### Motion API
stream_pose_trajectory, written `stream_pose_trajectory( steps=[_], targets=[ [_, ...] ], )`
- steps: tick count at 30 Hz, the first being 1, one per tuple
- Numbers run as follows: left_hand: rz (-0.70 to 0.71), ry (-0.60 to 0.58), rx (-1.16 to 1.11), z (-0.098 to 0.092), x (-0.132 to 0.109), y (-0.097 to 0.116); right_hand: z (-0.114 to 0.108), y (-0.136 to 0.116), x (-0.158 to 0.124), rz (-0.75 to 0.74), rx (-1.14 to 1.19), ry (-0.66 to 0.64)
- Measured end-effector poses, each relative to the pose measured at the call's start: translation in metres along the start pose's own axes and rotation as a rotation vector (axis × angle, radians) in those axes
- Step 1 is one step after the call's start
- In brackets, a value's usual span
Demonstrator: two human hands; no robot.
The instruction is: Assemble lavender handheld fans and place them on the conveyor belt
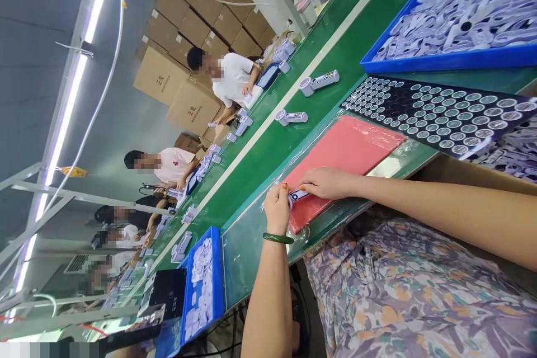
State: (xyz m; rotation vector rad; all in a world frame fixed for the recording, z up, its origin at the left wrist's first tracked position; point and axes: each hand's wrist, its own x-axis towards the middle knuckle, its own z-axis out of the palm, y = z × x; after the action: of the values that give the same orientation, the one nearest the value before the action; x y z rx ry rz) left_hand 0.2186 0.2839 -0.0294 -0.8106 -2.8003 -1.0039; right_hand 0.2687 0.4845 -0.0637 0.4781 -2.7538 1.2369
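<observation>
My left hand [277, 207], with a green bangle at the wrist, and my right hand [329, 183] meet over the near edge of a red mat [348, 148]. Together they pinch a small white part with a dark round spot [297, 196]. Both hands have their fingers closed on it. The mat lies on a clear sheet [247, 246] at the edge of the green bench.
A black sheet of round stickers [440, 114] lies right of the mat, a blue tray of white parts [457, 59] beyond it. Another blue tray [216, 285] sits at left. White devices [319, 83] [291, 117] ride the green belt. Several other people work along its far side, before stacked cartons.
</observation>
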Motion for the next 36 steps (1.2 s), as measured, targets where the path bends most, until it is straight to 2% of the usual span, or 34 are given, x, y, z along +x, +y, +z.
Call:
stream_pose_trajectory(
  steps=[4,7,10,13,15,20,26,36],
  targets=[
    [0.081,-0.044,-0.054,-0.008,-0.004,0.001,0.000,0.001,0.000,0.021,-0.004,-0.008],
    [0.167,-0.029,-0.073,-0.011,-0.013,0.003,0.000,0.001,0.000,0.034,-0.008,-0.014],
    [0.289,0.037,-0.027,-0.007,-0.021,0.001,-0.001,-0.001,0.000,0.045,-0.019,-0.014],
    [0.461,0.143,0.090,0.002,-0.026,-0.008,-0.002,-0.003,0.000,0.059,-0.033,-0.016],
    [0.525,0.211,0.132,0.008,-0.027,-0.015,-0.002,-0.003,0.002,0.073,-0.042,-0.023],
    [0.534,0.273,0.114,0.015,-0.029,-0.020,-0.003,-0.004,0.004,0.109,-0.043,-0.047],
    [0.479,0.265,0.145,0.016,-0.030,-0.016,-0.006,-0.007,0.004,0.114,-0.063,-0.051],
    [0.479,0.275,0.145,0.016,-0.029,-0.014,-0.005,-0.006,0.002,0.075,-0.067,-0.034]
  ],
)
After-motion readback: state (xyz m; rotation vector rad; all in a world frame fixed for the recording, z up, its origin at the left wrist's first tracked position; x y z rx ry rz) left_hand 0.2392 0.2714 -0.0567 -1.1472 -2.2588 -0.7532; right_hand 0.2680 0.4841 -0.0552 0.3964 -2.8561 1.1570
